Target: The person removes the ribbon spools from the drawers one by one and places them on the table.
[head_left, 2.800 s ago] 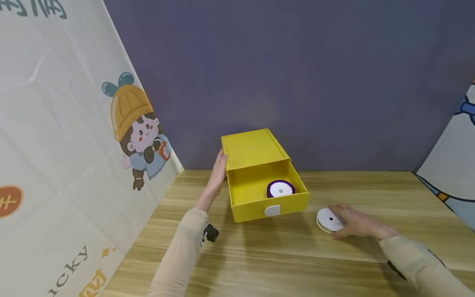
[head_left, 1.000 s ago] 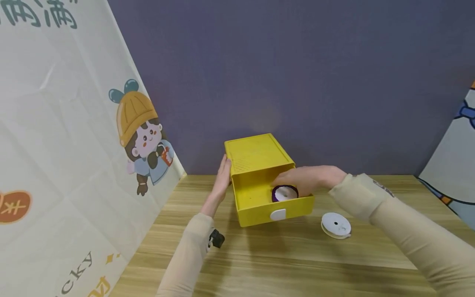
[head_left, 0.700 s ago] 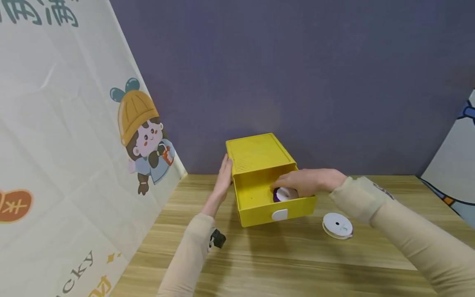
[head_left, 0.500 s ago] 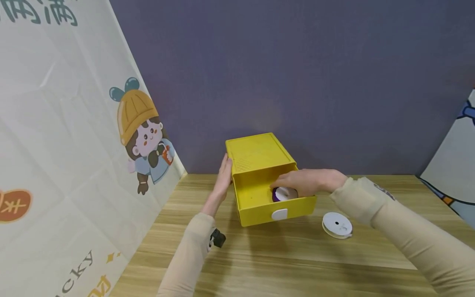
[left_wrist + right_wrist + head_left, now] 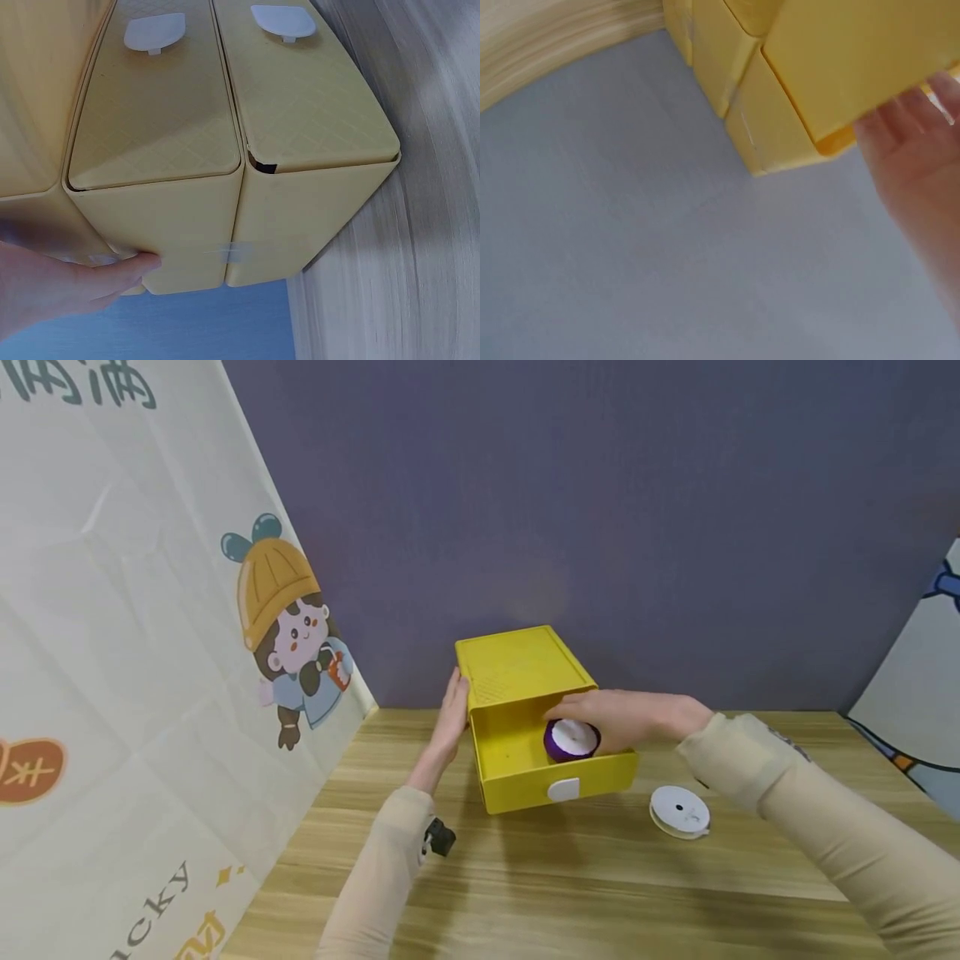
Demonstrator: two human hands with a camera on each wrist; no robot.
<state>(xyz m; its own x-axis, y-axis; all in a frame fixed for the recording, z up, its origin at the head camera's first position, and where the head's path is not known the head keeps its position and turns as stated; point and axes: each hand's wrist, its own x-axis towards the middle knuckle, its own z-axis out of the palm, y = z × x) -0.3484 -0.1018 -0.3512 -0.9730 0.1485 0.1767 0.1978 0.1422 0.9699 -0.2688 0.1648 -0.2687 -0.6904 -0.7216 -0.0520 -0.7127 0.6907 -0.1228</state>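
A yellow drawer unit [image 5: 525, 664] stands on the table, its top drawer [image 5: 517, 785] pulled out. My right hand [image 5: 626, 717] reaches over the drawer's right side and grips a purple ribbon spool [image 5: 572, 740] with a white face. The spool is slightly tilted within the drawer; the hand hides its right edge. My left hand [image 5: 452, 714] rests with straight fingers along the unit's left side; in the left wrist view this hand [image 5: 75, 285] touches the case near its back. To the drawer's right, a white ribbon spool [image 5: 679, 811] lies flat on the table.
The wooden table [image 5: 600, 893] runs back to a dark blue-grey wall [image 5: 600, 527]. A white printed sheet [image 5: 112, 635] borders the left side. Two lower drawers with white handles [image 5: 154, 32] show in the left wrist view.
My right hand has left the white spool on the table, moved into the drawer and gripped the purple spool, which now sits slightly higher. The left hand stays against the unit.
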